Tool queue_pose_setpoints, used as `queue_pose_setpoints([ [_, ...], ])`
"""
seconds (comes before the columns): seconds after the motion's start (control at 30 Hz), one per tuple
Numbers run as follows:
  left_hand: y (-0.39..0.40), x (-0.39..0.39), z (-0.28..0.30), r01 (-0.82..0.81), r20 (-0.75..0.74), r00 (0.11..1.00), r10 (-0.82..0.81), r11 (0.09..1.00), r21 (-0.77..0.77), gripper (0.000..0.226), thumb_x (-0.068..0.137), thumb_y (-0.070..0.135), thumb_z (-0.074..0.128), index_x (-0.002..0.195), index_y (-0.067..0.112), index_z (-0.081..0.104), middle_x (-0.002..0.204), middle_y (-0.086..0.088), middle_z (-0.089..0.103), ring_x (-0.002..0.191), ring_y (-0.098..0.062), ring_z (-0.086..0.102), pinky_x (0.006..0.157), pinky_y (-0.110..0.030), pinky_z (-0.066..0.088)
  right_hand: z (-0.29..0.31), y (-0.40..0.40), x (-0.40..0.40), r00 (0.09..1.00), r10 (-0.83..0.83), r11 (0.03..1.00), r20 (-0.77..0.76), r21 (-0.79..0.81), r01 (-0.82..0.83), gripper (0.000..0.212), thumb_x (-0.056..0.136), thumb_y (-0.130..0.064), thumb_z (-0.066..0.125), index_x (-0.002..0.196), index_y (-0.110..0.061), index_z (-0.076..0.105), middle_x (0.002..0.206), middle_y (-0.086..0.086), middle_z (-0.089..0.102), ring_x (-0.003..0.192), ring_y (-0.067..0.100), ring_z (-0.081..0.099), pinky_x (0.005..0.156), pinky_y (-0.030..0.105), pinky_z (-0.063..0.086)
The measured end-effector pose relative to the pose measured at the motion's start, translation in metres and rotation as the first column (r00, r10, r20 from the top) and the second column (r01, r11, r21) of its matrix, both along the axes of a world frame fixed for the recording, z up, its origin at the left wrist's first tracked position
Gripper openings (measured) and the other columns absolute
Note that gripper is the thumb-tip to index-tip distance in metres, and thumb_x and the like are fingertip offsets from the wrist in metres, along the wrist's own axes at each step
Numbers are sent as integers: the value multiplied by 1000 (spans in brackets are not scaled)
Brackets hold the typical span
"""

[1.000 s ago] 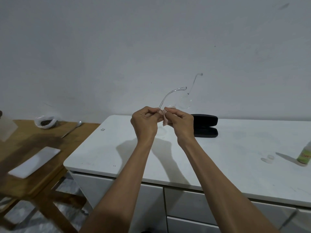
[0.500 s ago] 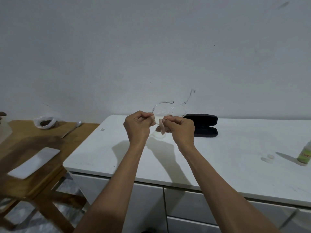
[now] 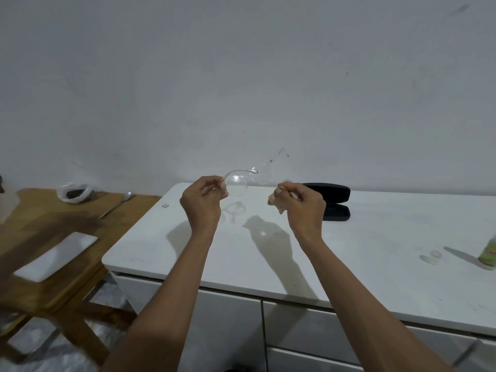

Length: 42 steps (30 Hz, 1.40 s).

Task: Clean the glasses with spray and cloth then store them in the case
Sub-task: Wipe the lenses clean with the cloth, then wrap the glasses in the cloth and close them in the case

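Clear-framed glasses [image 3: 243, 179] hang in the air above the white counter [image 3: 349, 237], pinched at their near lens edge by my left hand [image 3: 201, 201]. One temple arm rises toward the wall behind them. My right hand [image 3: 302, 204] is off to the right, apart from the glasses, its fingers curled round a small pale cloth [image 3: 276, 201]. Behind that hand lies the black glasses case [image 3: 335, 201], open on the counter by the wall. The green-labelled spray bottle [image 3: 489, 252] stands at the counter's right edge, cut off by the frame.
A small clear cap [image 3: 433, 257] lies left of the spray bottle. Left of the counter is a lower wooden table [image 3: 40, 224] with a white slab [image 3: 56, 256], a plastic bag [image 3: 72, 193] and a spoon [image 3: 115, 204]. Drawers run below the counter's front edge.
My hands have parted: the right hand drew the cloth away to the right, off the lens. The glasses dropped lower and tilted flatter in my left hand.
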<state>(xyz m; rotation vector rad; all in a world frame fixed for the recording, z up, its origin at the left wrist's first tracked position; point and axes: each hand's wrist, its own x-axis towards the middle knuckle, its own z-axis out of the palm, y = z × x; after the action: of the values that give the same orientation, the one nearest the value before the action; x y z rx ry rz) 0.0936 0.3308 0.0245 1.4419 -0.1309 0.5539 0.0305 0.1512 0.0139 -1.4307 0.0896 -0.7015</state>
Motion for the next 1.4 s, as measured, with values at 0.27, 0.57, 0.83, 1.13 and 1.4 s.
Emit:
queue_pose_setpoints([
  [0.27,26,4,-46,-117,-73,989,125,987,109,26,81,-17,67,81,7,76,74,-12,74,72,-26,72,79,-39,62,-9,-18,-2,995,-76,997,-65,-31,74,13,89,-10,70,78,-14,76,66,-11,75,69,-2,68,68,12,50],
  [0.57,45,5,-74,-241,-20,966,258,927,288,15,81,-14,73,83,1,76,86,-9,76,79,-20,72,73,-5,51,-16,-23,1,991,-87,995,-101,-67,80,15,88,-9,72,76,-18,76,69,-16,73,72,2,70,72,17,52],
  [0.83,67,6,-88,-254,32,962,271,847,468,16,83,-17,69,85,-1,75,87,-7,74,84,-25,72,79,-25,55,-22,-19,2,985,-30,998,-168,-56,20,7,87,-13,72,81,-15,77,76,4,78,82,30,77,72,34,56],
  [1.13,75,-2,-85,-258,103,962,254,714,651,31,87,-18,60,107,1,75,114,-15,75,105,-31,71,90,-26,50,-13,-24,-1,974,35,987,-225,-142,-69,14,85,-19,70,75,-19,78,74,5,78,88,35,74,74,46,58],
  [1.4,-5,-18,-11,-217,340,940,13,794,568,22,84,12,81,106,12,78,112,-2,77,104,-15,69,94,-31,53,33,-41,-19,980,91,993,-175,-56,-102,23,90,-16,70,87,5,75,79,21,74,70,15,74,71,33,52],
])
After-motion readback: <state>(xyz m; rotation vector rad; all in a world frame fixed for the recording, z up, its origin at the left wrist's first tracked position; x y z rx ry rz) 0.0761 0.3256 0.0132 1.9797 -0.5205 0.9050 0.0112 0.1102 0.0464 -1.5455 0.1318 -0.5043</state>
